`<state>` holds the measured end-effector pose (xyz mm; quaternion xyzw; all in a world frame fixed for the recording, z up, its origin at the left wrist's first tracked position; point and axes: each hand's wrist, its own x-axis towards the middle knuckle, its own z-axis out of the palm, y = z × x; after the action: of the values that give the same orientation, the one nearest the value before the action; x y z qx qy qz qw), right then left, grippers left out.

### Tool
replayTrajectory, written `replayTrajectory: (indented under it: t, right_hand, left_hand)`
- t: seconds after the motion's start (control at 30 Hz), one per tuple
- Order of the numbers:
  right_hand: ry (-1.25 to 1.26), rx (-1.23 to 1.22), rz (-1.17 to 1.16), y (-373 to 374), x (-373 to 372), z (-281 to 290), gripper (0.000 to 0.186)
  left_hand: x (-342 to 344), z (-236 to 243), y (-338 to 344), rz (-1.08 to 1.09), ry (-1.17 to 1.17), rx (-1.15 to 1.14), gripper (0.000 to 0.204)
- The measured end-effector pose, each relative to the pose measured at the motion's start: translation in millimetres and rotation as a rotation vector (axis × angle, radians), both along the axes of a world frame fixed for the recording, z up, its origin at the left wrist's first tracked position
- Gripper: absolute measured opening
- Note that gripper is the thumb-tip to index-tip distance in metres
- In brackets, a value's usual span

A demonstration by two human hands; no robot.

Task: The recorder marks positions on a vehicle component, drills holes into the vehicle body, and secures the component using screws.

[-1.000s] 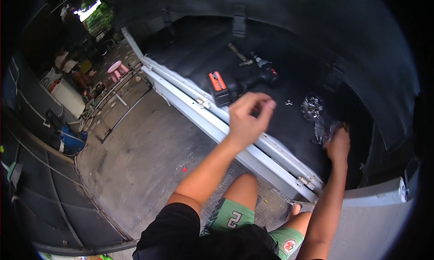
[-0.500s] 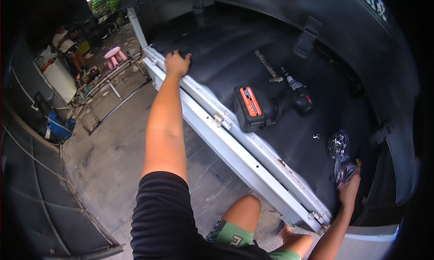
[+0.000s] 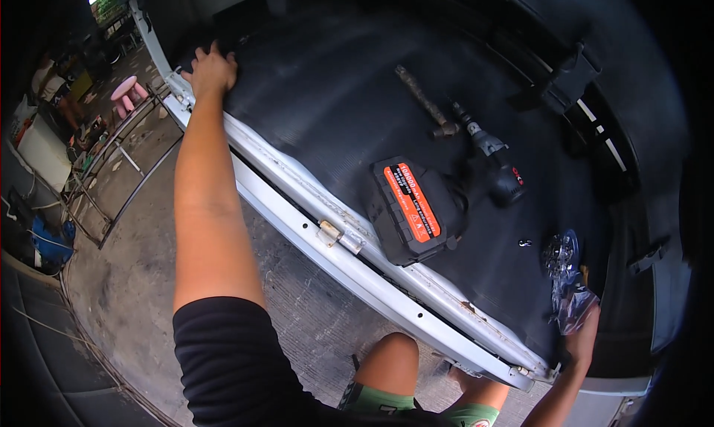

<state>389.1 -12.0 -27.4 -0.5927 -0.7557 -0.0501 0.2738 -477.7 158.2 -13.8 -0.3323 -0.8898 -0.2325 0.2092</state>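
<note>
My left hand (image 3: 212,72) reaches to the far left, its fingers spread over the white metal edge (image 3: 297,176) of a black-lined bed (image 3: 320,100). At the right, my right hand (image 3: 584,327) is closed on the gathered end of a clear plastic bag (image 3: 561,257). Small shiny metal pieces fill the bag, which rests on the black surface. One or two similar loose pieces (image 3: 525,243) lie just left of it. Near the middle a cordless drill (image 3: 500,167) lies on its side, its black battery with an orange label (image 3: 413,208) turned toward me.
A worn hammer (image 3: 425,100) lies beyond the drill. Hinges (image 3: 341,237) join the edge to a white panel. A dark side wall with latches (image 3: 573,78) bounds the bed. On the concrete floor stand a metal frame (image 3: 123,170) and a pink stool (image 3: 129,92); another person (image 3: 52,85) is behind.
The view has shifted, and the drill and battery appear larger. My left hand has moved farther left along the edge, its fingers more spread. My right hand still holds the bag.
</note>
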Motion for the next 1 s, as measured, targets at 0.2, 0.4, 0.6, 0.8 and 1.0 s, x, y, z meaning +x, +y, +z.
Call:
replayTrajectory:
  t: [0.2,0.4,0.6,0.8,1.0]
  right_hand:
    - [0.371,-0.251,-0.114,-34.8,5.3,38.4,0.038]
    - [0.157,0.002,-0.035,-6.8,-46.1,81.8,0.014]
    - [0.199,0.115,-0.175,26.0,-45.7,114.6,0.011]
    - [0.275,0.422,-0.211,-9.9,-57.9,118.1,0.012]
    - [0.615,0.129,0.257,-51.3,-145.8,73.2,0.008]
  left_hand:
    - [24.1,-7.8,37.8,-0.013,-0.016,0.035,0.065]
    - [-14.2,-26.8,3.5,-0.264,0.0,0.337,0.045]
    - [59.8,-27.4,-61.5,-0.007,-0.035,1.024,0.032]
    - [214.0,-94.0,-212.3,-0.688,-0.9,1.096,0.062]
    - [360.3,-83.8,-300.3,-0.902,-0.946,0.891,0.021]
